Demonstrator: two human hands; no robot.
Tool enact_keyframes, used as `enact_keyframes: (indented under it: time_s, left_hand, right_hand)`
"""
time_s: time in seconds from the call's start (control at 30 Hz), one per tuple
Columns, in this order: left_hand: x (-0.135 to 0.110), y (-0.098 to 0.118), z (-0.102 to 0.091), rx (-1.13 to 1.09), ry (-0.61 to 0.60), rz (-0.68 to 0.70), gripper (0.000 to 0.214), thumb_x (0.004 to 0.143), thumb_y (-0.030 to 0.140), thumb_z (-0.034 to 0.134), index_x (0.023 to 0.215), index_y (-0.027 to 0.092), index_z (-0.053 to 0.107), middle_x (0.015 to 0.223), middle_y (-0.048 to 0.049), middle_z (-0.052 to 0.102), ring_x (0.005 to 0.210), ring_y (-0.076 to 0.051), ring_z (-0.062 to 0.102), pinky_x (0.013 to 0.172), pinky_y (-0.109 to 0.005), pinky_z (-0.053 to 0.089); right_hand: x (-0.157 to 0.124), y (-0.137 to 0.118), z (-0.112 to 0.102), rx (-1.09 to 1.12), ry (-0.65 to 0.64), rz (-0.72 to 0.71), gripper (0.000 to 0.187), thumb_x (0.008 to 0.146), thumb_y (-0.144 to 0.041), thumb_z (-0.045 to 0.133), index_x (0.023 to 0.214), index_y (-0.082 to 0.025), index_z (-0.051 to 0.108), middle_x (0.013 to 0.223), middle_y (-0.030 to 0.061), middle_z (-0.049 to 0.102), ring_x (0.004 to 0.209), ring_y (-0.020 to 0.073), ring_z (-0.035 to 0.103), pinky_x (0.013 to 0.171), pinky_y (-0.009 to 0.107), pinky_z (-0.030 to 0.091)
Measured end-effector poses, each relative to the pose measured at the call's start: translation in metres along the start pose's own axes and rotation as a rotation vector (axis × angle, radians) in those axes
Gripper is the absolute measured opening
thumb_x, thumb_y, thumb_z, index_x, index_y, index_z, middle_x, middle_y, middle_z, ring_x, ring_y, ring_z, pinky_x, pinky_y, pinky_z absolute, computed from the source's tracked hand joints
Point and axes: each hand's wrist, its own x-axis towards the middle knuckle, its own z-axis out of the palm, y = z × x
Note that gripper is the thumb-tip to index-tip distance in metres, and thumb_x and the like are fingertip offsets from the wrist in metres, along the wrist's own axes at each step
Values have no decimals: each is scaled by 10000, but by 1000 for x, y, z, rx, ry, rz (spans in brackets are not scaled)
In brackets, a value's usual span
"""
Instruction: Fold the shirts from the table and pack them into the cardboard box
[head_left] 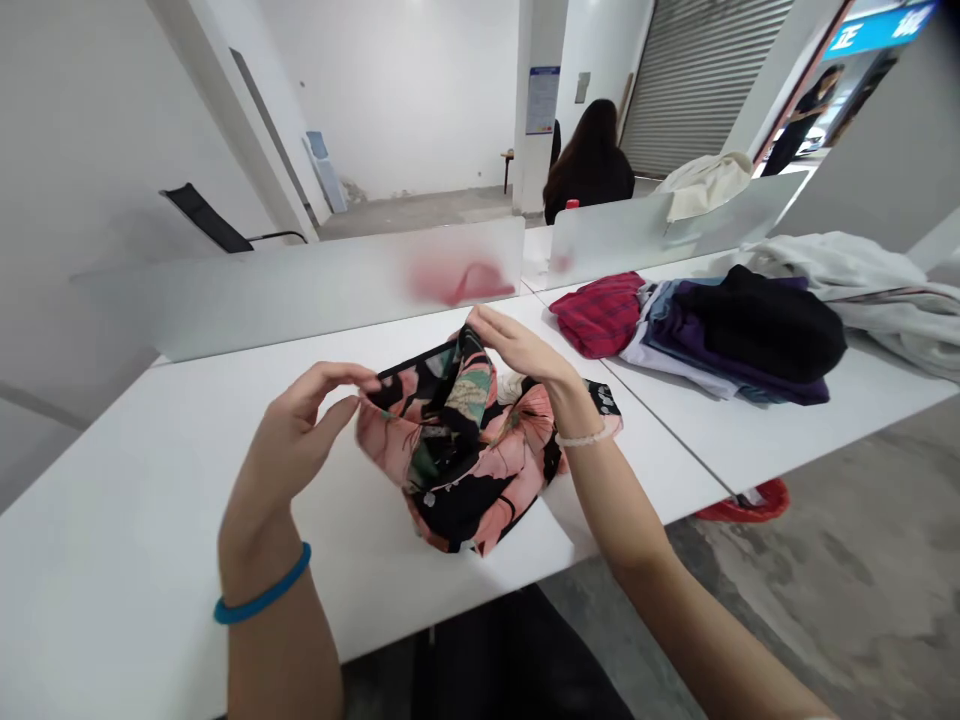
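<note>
A crumpled floral garment (480, 450) in black, pink and green lies on the white table in front of me; its exact kind cannot be made out. My left hand (300, 430) pinches its left edge between thumb and fingers, and that edge is lifted a little. At the top of the cloth, my right hand (517, 345) grips the dark rim, the fingertips partly hidden behind the fabric. Between both hands the dark edge stretches like an opening. A blue band circles my left wrist, a beaded bracelet my right.
Folded clothes (750, 330) and a red plaid garment (598, 312) lie to the right, with pale cloth (855, 280) beyond. Frosted dividers (337, 285) line the table's back edge. A red-rimmed bin (750, 503) stands below the front edge. A person (592, 165) sits beyond the divider.
</note>
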Motion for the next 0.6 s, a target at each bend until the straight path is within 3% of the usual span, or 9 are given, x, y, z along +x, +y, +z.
enact_keyframes:
  time_s: [0.07,0.13,0.2,0.27,0.33,0.4,0.5,0.6]
  left_hand:
    - [-15,-18,17,-8,119,-88,291,796,337,589,1062,220,567,1111,-68,643,1065,-210,595,965,-372,446]
    - [-37,-34,35,-30,146,-254,415,799,466,563,1098,183,513,1066,-103,655,971,-214,632,889,-382,484]
    - [-61,-39,55,-29,-22,-418,497,809,565,497,1097,160,504,930,-96,681,830,-211,653,765,-361,511]
    - [-83,-33,75,-6,-233,-493,491,833,596,434,1049,166,535,825,-69,685,757,-206,652,692,-330,499]
    - [-95,-19,92,116,-355,-464,438,844,581,432,973,186,573,776,-52,679,743,-209,645,654,-308,470]
    - [-98,-8,103,328,-381,-391,355,860,513,451,920,197,600,774,-59,677,759,-221,637,641,-302,438]
    - [-84,-6,97,489,-289,-364,261,885,340,414,947,194,622,837,-79,693,799,-223,635,677,-303,431]
    - [-58,-5,65,281,-44,-319,245,842,302,428,960,190,612,912,-57,695,855,-198,623,752,-298,462]
  right_hand:
    - [-3,-1,-4,3,119,27,291,1009,-343,214,922,-218,461,876,23,537,811,127,514,789,261,460]
    - [-5,-5,-7,-61,237,70,319,1010,-373,181,954,-224,457,858,22,510,809,140,507,799,275,454]
    - [-6,-12,-11,-118,346,93,379,1007,-407,130,1010,-227,464,884,30,503,855,153,514,825,289,447]
    - [-5,-18,-15,-149,431,85,443,1000,-440,85,1056,-228,470,921,39,506,905,164,522,851,303,438]
    - [-6,-23,-22,-158,495,59,476,992,-474,77,1075,-227,475,938,45,514,936,173,530,868,320,431]
    - [-8,-24,-31,-154,552,43,487,984,-512,99,1066,-223,482,931,49,522,951,185,537,872,343,427]
    - [-15,-22,-52,-141,667,46,528,954,-587,118,1010,-214,487,903,54,525,950,198,534,863,363,419]
    - [-21,-24,-80,-174,865,41,623,877,-674,66,908,-198,465,864,67,510,875,180,507,841,345,415]
